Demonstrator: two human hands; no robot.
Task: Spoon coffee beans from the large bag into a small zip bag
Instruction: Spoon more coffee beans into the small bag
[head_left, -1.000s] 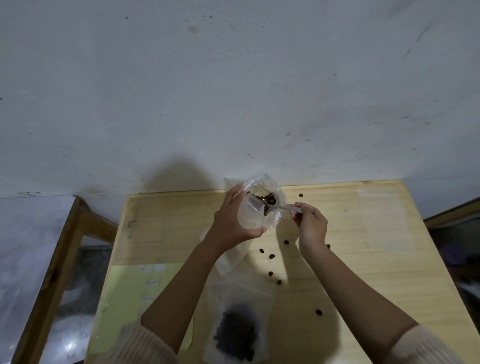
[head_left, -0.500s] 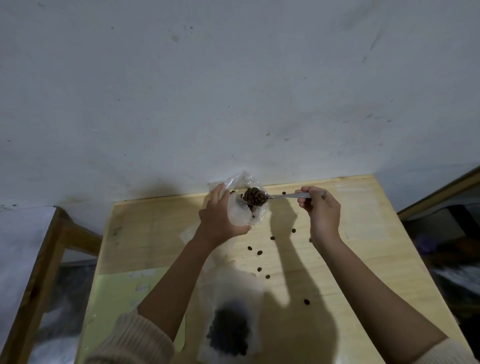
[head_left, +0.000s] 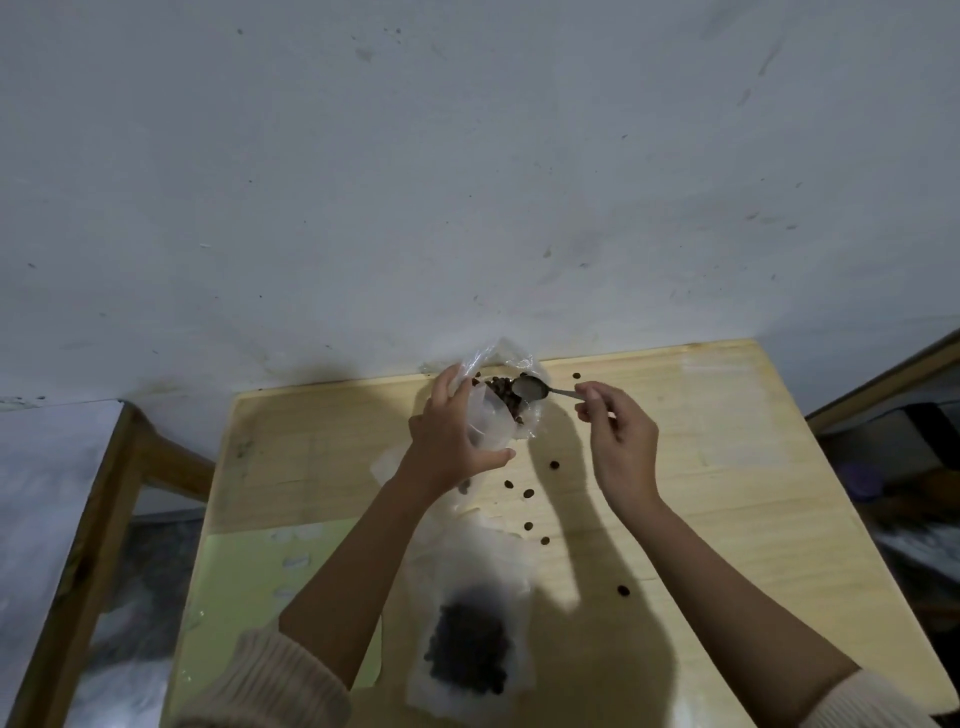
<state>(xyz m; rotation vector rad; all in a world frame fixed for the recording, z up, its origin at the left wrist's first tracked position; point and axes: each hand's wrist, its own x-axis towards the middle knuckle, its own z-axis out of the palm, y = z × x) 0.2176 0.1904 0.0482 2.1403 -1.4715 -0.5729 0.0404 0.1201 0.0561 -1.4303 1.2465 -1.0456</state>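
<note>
My left hand (head_left: 452, 441) grips a small clear zip bag (head_left: 488, 426) and holds it upright near the table's far edge. Brown coffee beans (head_left: 501, 389) show at its open mouth. My right hand (head_left: 621, 441) pinches the handle of a metal spoon (head_left: 530, 388). The spoon's bowl sits at the bag's mouth, tilted, and looks empty. The larger clear bag (head_left: 470, 649) lies flat on the table close to me, between my forearms, with a dark heap of beans inside.
Several loose beans (head_left: 555, 464) are scattered on the wooden table (head_left: 727, 467) between and right of my hands. A pale green sheet (head_left: 244, 597) covers the table's near left. A white wall stands right behind the table, and a wooden-framed surface (head_left: 88, 545) stands to the left.
Half a second ago the spoon was heaped with beans over the small bag's mouth. Now its bowl is tilted and empty, and more beans show in the bag. The left hand kept its hold.
</note>
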